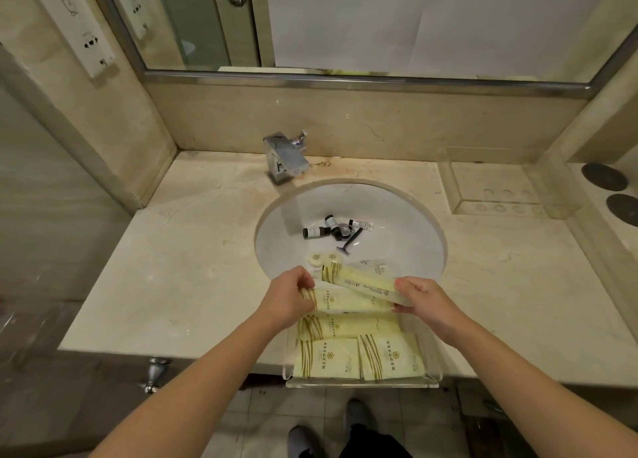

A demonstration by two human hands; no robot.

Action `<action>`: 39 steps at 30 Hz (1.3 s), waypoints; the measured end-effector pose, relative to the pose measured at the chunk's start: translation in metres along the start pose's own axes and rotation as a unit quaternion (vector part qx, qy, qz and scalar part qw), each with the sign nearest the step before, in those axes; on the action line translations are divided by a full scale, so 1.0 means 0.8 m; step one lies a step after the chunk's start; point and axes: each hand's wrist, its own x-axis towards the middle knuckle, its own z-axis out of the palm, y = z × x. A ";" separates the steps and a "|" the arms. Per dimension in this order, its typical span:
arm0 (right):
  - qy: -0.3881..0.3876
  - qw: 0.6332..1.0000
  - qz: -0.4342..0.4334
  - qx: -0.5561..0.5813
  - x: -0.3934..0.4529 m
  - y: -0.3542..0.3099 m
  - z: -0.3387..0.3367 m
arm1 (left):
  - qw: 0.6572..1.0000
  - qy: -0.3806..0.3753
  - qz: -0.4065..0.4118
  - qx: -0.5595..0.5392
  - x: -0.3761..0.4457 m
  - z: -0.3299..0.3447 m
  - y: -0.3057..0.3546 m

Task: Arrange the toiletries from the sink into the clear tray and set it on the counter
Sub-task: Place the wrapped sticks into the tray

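A clear tray point(362, 381) sits at the counter's front edge, overhanging it, with several pale yellow packets point(345, 354) laid in it. My left hand point(286, 297) and my right hand point(426, 300) each pinch one end of a long yellow packet point(359, 280) held tilted over the tray's far side, above another long packet point(345, 304). In the white sink point(397, 209) lie small dark bottles point(316, 232), a black razor point(352, 240), a small tube point(360, 223), round soaps point(316, 259) and a white sachet point(376, 266).
A chrome faucet point(284, 159) stands behind the basin. A second clear holder point(493, 188) rests at the counter's back right, next to two dark round discs point(604, 176). A mirror and wall sockets are above. My shoes show on the tiled floor below.
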 end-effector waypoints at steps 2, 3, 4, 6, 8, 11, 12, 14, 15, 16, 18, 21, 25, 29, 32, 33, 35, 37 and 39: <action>0.002 1.000 -0.003 -0.015 0.001 0.005 -0.001 | 0.996 0.004 0.045 0.076 0.000 0.007 -0.002; 0.002 1.000 -0.005 -0.026 0.002 0.006 -0.001 | 0.992 0.008 0.062 0.110 0.000 0.009 -0.004; 0.003 0.999 -0.007 -0.039 0.002 0.007 0.000 | 0.987 0.015 0.076 0.139 0.000 0.012 -0.005; 0.006 0.998 -0.007 -0.068 0.003 0.010 -0.001 | 0.976 0.028 0.107 0.186 -0.001 0.016 -0.008; 0.011 0.995 -0.010 -0.100 0.004 0.013 -0.001 | 0.961 0.037 0.148 0.231 -0.002 0.021 -0.013; 0.011 0.983 -0.026 -0.182 0.004 0.019 -0.001 | 0.916 0.040 0.225 0.328 -0.002 0.027 -0.022; 0.010 0.979 -0.028 -0.201 0.002 0.019 0.000 | 0.904 0.044 0.240 0.351 -0.001 0.029 -0.026; 0.016 0.975 -0.044 -0.216 0.000 0.016 0.002 | 0.900 0.054 0.237 0.362 0.000 0.028 -0.032; 0.022 0.974 -0.056 -0.219 0.000 0.014 0.003 | 0.904 0.062 0.230 0.354 0.000 0.026 -0.034; 0.026 0.973 -0.066 -0.218 0.001 0.013 0.002 | 0.909 0.070 0.221 0.347 0.000 0.024 -0.036; 0.030 0.981 -0.069 -0.181 0.003 0.010 0.001 | 0.915 0.081 0.200 0.340 0.000 0.019 -0.037; 0.028 0.990 -0.059 -0.127 0.004 0.007 0.004 | 0.929 0.083 0.172 0.317 -0.001 0.015 -0.037; 0.017 0.981 -0.075 -0.178 0.008 0.014 0.011 | 0.940 0.068 0.155 0.297 -0.002 0.009 -0.039; -0.012 0.938 -0.096 -0.334 0.017 0.022 0.025 | 0.940 0.047 0.166 0.294 -0.004 0.005 -0.042; -0.011 0.889 -0.150 -0.432 0.020 0.029 0.033 | 0.936 0.027 0.182 0.299 -0.005 0.001 -0.042; -0.010 0.871 -0.166 -0.462 0.020 0.033 0.034 | 0.936 0.022 0.186 0.299 -0.006 0.001 -0.041; 0.004 0.834 -0.191 -0.518 0.019 0.037 0.034 | 0.932 0.019 0.193 0.305 -0.006 0.001 -0.041; 0.032 0.813 -0.206 -0.543 0.016 0.038 0.035 | 0.930 0.018 0.195 0.311 -0.005 0.003 -0.043; 0.046 0.803 -0.219 -0.553 0.015 0.038 0.034 | 0.930 0.018 0.196 0.309 -0.003 0.005 -0.045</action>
